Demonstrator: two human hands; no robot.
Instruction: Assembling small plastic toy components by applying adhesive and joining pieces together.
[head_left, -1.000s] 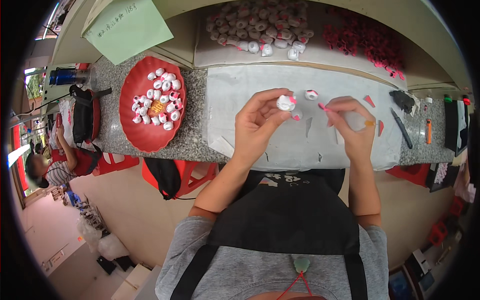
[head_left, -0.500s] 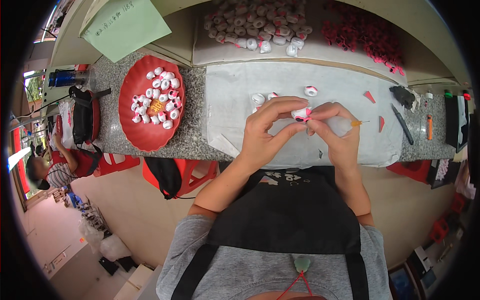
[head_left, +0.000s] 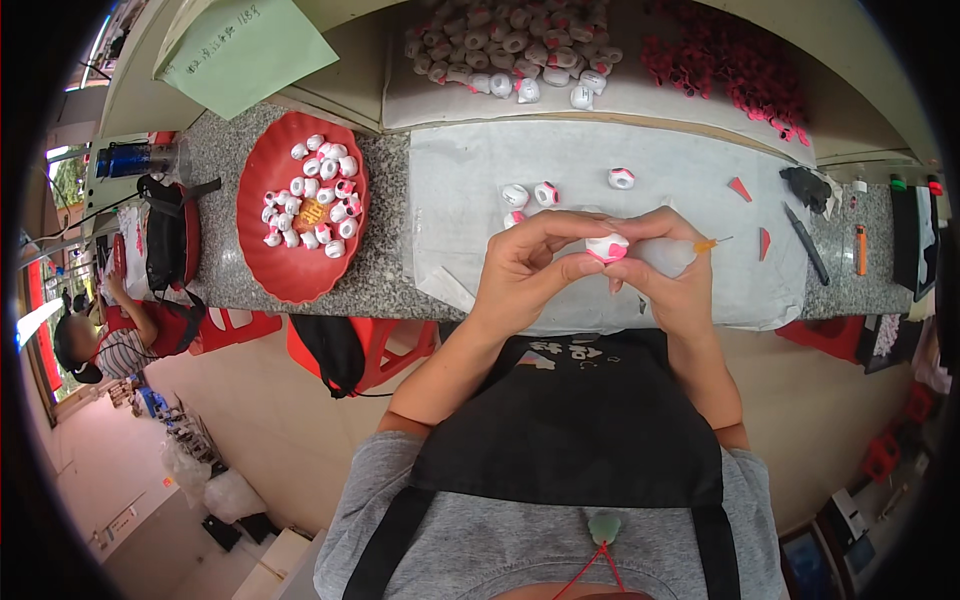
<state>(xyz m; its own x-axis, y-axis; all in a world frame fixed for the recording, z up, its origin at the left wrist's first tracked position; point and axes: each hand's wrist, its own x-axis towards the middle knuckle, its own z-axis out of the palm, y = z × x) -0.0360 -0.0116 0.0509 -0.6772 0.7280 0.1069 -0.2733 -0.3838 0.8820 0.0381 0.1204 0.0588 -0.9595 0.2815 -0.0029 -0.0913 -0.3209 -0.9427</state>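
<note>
A small rounded white-and-pink piece (head_left: 607,248) is pinched between the fingertips of both hands, above the white sheet. My left hand (head_left: 530,268) is closed on its left side, thumb below and fingers above. My right hand (head_left: 680,285) grips its right side with thumb and fingers. Tucked in that same hand is a translucent squeeze bottle (head_left: 668,257) with an orange needle tip (head_left: 705,245) pointing right. Just beyond my hands, similar loose pieces lie on the sheet: a white one (head_left: 514,195), a pink-trimmed one (head_left: 546,194) and another (head_left: 621,178).
A red scalloped plate (head_left: 262,250) with several white-and-pink pieces stands at left. White pieces (head_left: 510,45) and pink parts (head_left: 730,80) are heaped on the shelf. A pen-like knife (head_left: 806,245) and an orange tool (head_left: 860,252) lie at right. Another person (head_left: 125,335) sits far left.
The piece has been turned in my fingers, so a bright pink patch now faces up in place of the dark-marked side. Both hands have shifted slightly toward me.
</note>
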